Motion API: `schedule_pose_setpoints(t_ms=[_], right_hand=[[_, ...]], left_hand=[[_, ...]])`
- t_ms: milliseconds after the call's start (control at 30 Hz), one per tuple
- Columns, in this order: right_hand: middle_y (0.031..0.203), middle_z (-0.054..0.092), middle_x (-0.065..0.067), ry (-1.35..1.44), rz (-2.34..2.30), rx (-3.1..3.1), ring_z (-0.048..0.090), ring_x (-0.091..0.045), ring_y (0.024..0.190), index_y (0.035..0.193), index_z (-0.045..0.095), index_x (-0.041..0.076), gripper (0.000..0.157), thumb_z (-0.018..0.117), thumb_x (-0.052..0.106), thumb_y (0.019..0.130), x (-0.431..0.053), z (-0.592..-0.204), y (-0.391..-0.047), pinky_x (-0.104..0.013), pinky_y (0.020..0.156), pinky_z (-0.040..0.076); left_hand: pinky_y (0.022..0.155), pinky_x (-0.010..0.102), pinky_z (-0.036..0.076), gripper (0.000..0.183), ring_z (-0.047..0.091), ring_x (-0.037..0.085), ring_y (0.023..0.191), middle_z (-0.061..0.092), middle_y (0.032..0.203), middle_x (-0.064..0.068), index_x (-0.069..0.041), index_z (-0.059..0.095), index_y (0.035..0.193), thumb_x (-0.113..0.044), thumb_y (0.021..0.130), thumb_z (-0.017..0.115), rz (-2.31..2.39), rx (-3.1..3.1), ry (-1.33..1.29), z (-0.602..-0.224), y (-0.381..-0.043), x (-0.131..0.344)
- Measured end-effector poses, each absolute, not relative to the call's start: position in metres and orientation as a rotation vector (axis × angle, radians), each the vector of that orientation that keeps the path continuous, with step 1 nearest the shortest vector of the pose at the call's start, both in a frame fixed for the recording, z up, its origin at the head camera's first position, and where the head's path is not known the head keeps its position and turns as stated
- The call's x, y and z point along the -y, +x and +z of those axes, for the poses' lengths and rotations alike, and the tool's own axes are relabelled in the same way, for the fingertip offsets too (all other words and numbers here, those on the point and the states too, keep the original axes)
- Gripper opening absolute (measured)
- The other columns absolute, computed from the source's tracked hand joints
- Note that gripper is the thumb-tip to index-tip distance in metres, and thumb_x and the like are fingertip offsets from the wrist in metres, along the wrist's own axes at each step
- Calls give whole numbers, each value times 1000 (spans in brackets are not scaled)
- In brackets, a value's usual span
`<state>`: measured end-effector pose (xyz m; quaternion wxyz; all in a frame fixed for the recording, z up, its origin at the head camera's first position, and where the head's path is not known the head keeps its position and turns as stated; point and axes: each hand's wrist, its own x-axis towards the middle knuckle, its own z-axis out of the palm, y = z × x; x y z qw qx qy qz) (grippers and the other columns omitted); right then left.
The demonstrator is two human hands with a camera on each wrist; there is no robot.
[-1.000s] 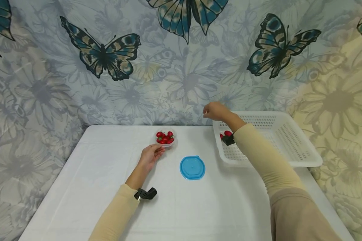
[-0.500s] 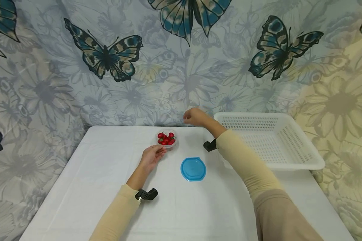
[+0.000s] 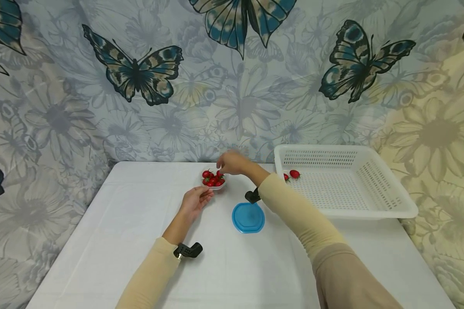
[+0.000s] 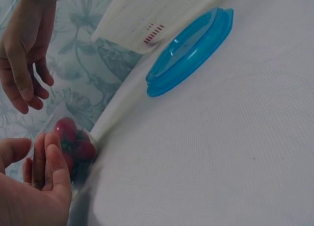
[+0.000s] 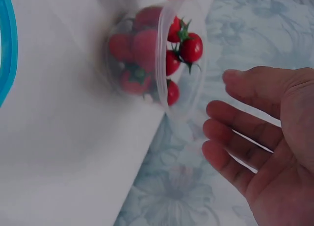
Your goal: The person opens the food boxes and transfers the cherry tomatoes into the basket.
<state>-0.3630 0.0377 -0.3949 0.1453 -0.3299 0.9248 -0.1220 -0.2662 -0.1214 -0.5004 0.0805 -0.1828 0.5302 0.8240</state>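
Note:
A small clear plastic tub (image 5: 161, 54) filled with several red cherry tomatoes (image 3: 212, 178) stands near the table's far edge. My left hand (image 3: 193, 201) lies at the tub's near side, its fingers fairly straight against the wall. In the left wrist view, a gap shows between its thumb and fingers (image 4: 58, 164). Just above the tub's right side is my right hand (image 3: 233, 163). The right wrist view shows its fingers (image 5: 228, 160) spread and loosely bent, apart from the rim, with nothing between them.
A round blue lid (image 3: 248, 218) lies on the white tablecloth (image 3: 232, 266), right of the left hand. At the right stands a white perforated basket (image 3: 371, 210), with two tomatoes (image 3: 294, 174) visible at its left end. A butterfly-patterned cloth (image 3: 247, 98) hangs behind the table.
My right hand has moved left and down from above the basket's left end to the tub, uncovering tomatoes in the basket. The left hand has stayed by the tub.

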Motion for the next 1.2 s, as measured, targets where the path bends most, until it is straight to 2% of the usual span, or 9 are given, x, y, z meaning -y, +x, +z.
schedule_pose_setpoints(t_ms=[233,600,1200], right_hand=[[110,72,-10,-976,-297,-2595,66,-23,104,110,72,3,23,68,10,88,-24,-407,-359,-33,90,55],[93,72,-3,-948,-148,-2605,55,-14,79,96,74,7,12,67,9,87,-12,-420,-353,-25,73,52],[94,72,-4,-855,-27,-2682,57,-16,79,100,71,7,15,67,16,89,-5,-426,-351,-28,77,54]], left_hand=[[70,17,56,7,68,6,72,69,76,-3,-4,55,101,-10,98,55,2465,-1578,-568,-501,-267,122],[69,16,56,6,68,6,72,69,76,-2,-4,55,100,-8,97,56,2472,-1570,-558,-500,-267,122],[69,16,56,4,68,6,72,69,76,-2,-5,54,100,-8,98,56,2476,-1578,-554,-501,-267,123]])
